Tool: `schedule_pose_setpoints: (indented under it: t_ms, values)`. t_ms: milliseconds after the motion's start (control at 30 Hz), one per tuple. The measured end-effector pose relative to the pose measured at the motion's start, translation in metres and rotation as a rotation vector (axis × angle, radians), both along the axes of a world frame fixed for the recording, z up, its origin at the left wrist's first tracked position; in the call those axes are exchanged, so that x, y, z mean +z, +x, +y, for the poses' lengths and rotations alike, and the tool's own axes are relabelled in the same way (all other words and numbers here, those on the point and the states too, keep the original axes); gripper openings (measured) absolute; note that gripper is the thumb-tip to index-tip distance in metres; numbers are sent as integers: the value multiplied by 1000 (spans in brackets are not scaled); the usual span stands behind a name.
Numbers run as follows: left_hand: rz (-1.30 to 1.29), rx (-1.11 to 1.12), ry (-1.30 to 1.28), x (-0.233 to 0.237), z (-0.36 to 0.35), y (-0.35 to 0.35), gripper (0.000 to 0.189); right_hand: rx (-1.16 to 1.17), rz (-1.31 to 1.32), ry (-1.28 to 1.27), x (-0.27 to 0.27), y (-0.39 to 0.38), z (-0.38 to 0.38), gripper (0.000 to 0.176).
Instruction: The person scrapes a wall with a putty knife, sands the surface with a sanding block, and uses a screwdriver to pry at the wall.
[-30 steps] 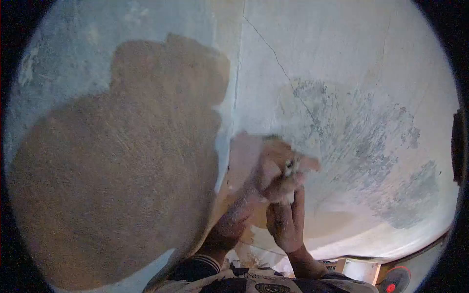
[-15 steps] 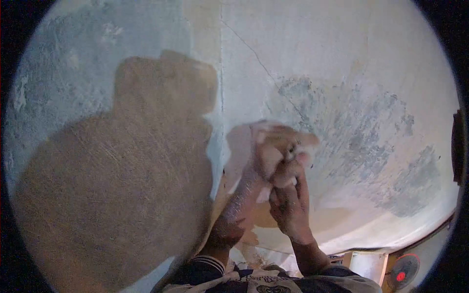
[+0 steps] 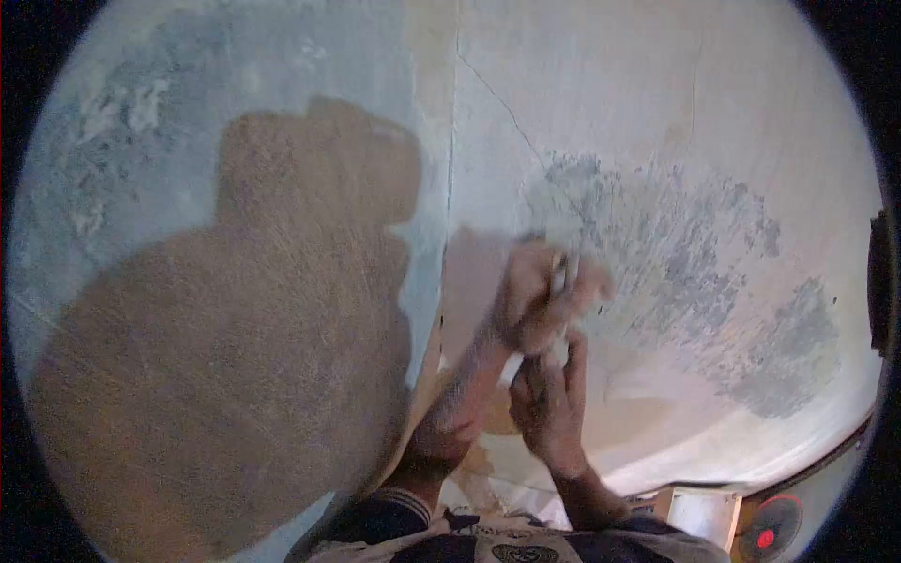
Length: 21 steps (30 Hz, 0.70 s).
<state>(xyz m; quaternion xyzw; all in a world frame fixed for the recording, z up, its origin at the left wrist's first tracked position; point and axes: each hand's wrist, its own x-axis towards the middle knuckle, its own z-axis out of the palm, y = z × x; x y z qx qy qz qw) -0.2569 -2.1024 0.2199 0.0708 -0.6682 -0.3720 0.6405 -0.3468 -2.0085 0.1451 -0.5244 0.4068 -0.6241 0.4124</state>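
My left hand (image 3: 540, 296) is raised in front of the pale wall (image 3: 601, 75), its fingers bent and smeared by motion. A small light patch shows between those fingers, too blurred to name. Just below it is my right hand (image 3: 552, 408), with most fingers curled in and one or two pointing up towards the left hand. The two hands are very close together; whether they touch is hard to tell. Whatever the right fingers pinch is hidden.
Grey-blue worn patches (image 3: 699, 272) and a thin crack (image 3: 502, 105) mark the wall. My large shadow (image 3: 235, 357) covers its left part. At the lower right are a whitish box-like thing (image 3: 704, 514) and a dark round object with a red centre (image 3: 767, 538).
The wall has shifted slightly to the right in view as my head turned. My left hand's fingers have changed pose, and the right hand has moved slightly left and stays just below.
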Motion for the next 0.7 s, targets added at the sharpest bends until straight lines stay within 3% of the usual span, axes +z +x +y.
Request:
schedule_pose_setpoints:
  t_ms: [67, 167, 200, 333, 433, 600, 700]
  values:
    - [-86, 117, -196, 5, 0, 9, 33, 5, -64, 41, -7, 3, 1, 34]
    - [20, 49, -93, -2, -4, -1, 32, 71, -89, 19, 2, 3, -3, 28]
    - [56, 64, -176, 3, -10, -2, 32, 140, -187, 69, 11, 3, 0, 28]
    - [-198, 206, -92, -13, -13, 3, 40, 240, -317, 142, 6, -6, 4, 25]
    - [-143, 161, 60, 2, -6, -2, 39, 216, -270, 96, 29, -2, -11, 24]
    - [-43, 130, -353, 4, -14, -11, 33, 211, -288, 69, 20, -5, -1, 24]
    - [-75, 223, -445, 23, -24, -3, 35, 220, -315, 104, 34, -2, 0, 24]
